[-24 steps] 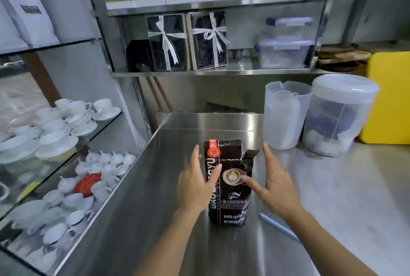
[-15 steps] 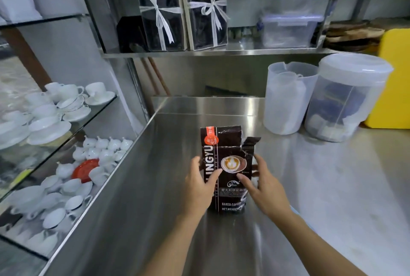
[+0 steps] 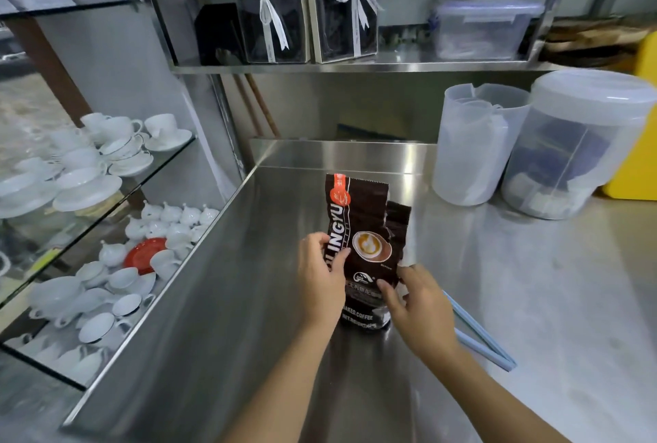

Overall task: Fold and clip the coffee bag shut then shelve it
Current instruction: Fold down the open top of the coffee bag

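A: Report hand status.

B: I see the coffee bag point(image 3: 366, 250) upright at frame centre on the steel counter point(image 3: 220, 300). Left hand point(image 3: 321, 282) grips its left edge, thumb across the front. Right hand point(image 3: 419, 304) clasps its right side, fingers half curled. Blue clip point(image 3: 476, 332) lies lower right.

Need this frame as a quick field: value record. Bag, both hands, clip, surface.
bag: coffee bag upright on steel counter, top unfolded and torn open
left hand: left hand gripping the bag's left edge
right hand: right hand on the bag's lower right side
clip: blue sealing clip flat on counter, right of bag, untouched
shelf: steel shelf above holds ribboned boxes
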{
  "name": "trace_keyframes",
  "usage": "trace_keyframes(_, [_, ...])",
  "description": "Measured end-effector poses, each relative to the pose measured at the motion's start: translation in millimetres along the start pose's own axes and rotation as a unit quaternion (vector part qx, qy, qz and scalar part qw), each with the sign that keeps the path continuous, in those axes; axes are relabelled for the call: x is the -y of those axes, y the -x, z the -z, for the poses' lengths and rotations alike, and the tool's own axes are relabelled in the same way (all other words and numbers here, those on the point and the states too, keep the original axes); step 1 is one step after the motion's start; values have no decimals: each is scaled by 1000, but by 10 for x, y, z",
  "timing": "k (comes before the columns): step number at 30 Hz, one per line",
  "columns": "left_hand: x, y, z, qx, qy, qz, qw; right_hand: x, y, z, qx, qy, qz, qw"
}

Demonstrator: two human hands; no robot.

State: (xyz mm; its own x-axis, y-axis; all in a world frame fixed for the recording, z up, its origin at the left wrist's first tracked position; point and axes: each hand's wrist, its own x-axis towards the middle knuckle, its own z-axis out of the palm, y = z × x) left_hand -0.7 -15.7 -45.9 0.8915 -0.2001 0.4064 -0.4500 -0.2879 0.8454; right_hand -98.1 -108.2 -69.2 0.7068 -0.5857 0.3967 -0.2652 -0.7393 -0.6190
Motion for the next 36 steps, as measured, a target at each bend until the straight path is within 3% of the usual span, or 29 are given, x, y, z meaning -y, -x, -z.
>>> trace_keyframes(2, [65, 52, -43, 11, -20, -45, 999, 16, 91, -41, 20, 3, 16, 1000])
trace_keyframes(7, [228, 278, 27, 184, 36, -57, 981, 25, 157, 14, 60, -59, 13, 996])
trace_keyframes(12, [372, 271, 12, 166, -34, -92, 981, -30, -97, 133, 88, -191, -101, 972])
trace_keyframes(15, [373, 260, -7, 163, -72, -113, 978, -3, -179, 90, 76, -179, -130, 972])
trace_keyframes(17, [357, 247, 9, 168, -95, -127, 973, 31, -208, 86, 68, -131, -107, 983])
trace_keyframes(19, [360, 231, 58, 170, -107, -144, 969, 64, -228, 101, 115, -37, -67, 990])
trace_keyframes(21, [378, 214, 118, 156, -136, -155, 966, 99, -232, 93, 134, 105, 22, 985])
trace_keyframes(23, [380, 177, 174, 117, -213, -169, 955, 141, -232, 32, 88, 180, 120, 972])
trace_keyframes(26, [352, 131, 265, 89, -315, -196, 924, 235, -251, -57, 49, 214, 183, 958])
trace_keyframes(30, [308, -58, 340, 105, -339, -262, 898, 333, -411, -154, 28, 265, 231, 936])
trace_keyframes(36, [178, -314, 429, 62, -291, -312, 902, 513, -542, -162, -72, 221, 282, 931])
